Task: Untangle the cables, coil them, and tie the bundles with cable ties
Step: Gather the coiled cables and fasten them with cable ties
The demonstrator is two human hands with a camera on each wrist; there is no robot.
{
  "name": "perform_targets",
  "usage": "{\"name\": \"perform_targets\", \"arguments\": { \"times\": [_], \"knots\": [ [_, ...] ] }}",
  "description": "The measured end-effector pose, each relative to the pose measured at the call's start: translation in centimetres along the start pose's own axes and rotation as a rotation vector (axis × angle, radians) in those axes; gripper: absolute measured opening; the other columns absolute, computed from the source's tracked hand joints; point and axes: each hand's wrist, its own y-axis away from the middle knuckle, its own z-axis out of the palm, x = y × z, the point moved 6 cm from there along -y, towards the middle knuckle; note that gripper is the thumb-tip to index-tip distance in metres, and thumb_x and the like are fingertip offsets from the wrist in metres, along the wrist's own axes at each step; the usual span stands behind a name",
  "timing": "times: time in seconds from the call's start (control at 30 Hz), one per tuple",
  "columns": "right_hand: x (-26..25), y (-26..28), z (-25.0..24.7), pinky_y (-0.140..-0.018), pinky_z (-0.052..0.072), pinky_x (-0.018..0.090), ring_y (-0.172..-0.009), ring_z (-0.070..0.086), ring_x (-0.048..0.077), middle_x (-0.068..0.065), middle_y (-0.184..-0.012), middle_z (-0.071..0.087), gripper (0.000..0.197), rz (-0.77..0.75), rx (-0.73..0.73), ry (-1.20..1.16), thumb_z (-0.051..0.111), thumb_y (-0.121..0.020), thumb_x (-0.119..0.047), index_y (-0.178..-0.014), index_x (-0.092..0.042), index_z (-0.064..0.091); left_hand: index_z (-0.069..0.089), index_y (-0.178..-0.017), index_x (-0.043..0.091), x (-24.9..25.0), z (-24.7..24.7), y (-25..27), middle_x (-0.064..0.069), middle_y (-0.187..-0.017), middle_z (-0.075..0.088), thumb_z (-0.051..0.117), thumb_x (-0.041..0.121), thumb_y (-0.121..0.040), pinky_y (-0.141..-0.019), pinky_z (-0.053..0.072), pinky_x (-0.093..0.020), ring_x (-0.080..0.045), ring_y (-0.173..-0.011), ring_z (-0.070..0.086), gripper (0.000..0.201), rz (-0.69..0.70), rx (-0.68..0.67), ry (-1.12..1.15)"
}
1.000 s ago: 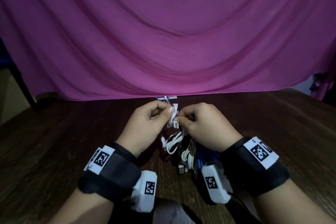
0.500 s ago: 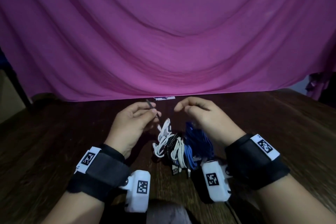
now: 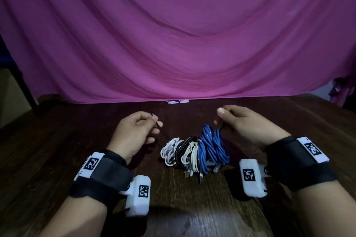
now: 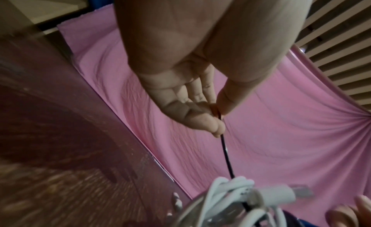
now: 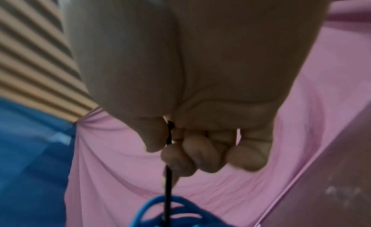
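Fingers [image 4: 218,125] of both hands pinching black cable tie [image 4: 225,152] ends, coiled cables [image 3: 194,153] between, below

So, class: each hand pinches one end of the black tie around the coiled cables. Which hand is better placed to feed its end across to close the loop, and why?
Probably the left hand: its end of the black tie shows a long free stretch. The right hand grips close above the blue coil, leaving little slack.

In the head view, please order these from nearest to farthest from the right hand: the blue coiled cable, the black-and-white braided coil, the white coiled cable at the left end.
From the right hand:
1. Blue coiled cable, right end of the row, just beside the hand.
2. Black-and-white braided coil, middle of the row.
3. White coiled cable, left end, nearer the left hand.
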Motion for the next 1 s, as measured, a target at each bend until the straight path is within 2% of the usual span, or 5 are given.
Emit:
{"name": "perform_targets", "arguments": {
  "times": [0.13,0.27,0.7,0.8,1.0],
  "knots": [
    [0.0,0.1,0.3,-0.045,0.037,0.009,-0.045,0.045,0.000,0.007,-0.066,0.051,0.026,-0.008,-0.030,-0.269,0.057,-0.103,-0.015,-0.091,0.008,0.059,0.069,-0.091,0.016,-0.5,0.1,-0.1,-0.004,-0.090,0.079,0.065,0.021,-0.098,-0.055,0.056,-0.020,-0.004,-0.071,0.071,0.009,-0.043,-0.054,0.055],
    [0.8,0.2,0.2,-0.057,0.049,0.015,-0.062,0.057,0.010,0.012,-0.074,0.062,0.004,0.022,-0.096,-0.386,0.060,-0.098,0.001,-0.095,0.002,0.063,0.068,-0.091,0.015,-1.4,-0.6,-0.4,-0.004,-0.090,0.079,0.064,0.020,-0.099,-0.055,0.056,-0.020,-0.006,-0.073,0.072,0.011,-0.095,-0.043,0.080],
    [1.3,-0.2,0.1,-0.072,0.048,0.022,-0.064,0.054,0.009,0.001,-0.070,0.062,0.015,0.002,-0.131,-0.415,0.058,-0.098,-0.001,-0.103,0.012,0.064,0.068,-0.097,0.013,-2.0,-0.8,-0.5,-0.004,-0.090,0.078,0.064,0.021,-0.098,-0.055,0.057,-0.022,-0.006,-0.073,0.072,0.009,-0.132,-0.082,0.088],
    [0.7,-0.3,0.0,-0.058,0.045,0.011,-0.055,0.051,0.001,-0.006,-0.068,0.062,0.018,-0.045,-0.106,-0.403,0.057,-0.099,0.002,-0.103,0.019,0.060,0.070,-0.099,0.015,-1.3,-0.6,-0.2,-0.004,-0.095,0.079,0.066,0.022,-0.097,-0.059,0.058,-0.023,-0.006,-0.078,0.072,0.009,-0.083,-0.089,0.104],
    [-0.1,-0.3,1.0,-0.058,0.049,0.016,-0.063,0.058,0.010,0.013,-0.086,0.067,0.010,-0.048,-0.036,-0.434,0.058,-0.099,0.003,-0.105,0.002,0.066,0.076,-0.098,0.021,0.4,0.5,0.5,-0.004,-0.099,0.078,0.067,0.021,-0.096,-0.065,0.060,-0.023,-0.007,-0.083,0.071,0.009,0.019,-0.128,0.105]
  ]
}}
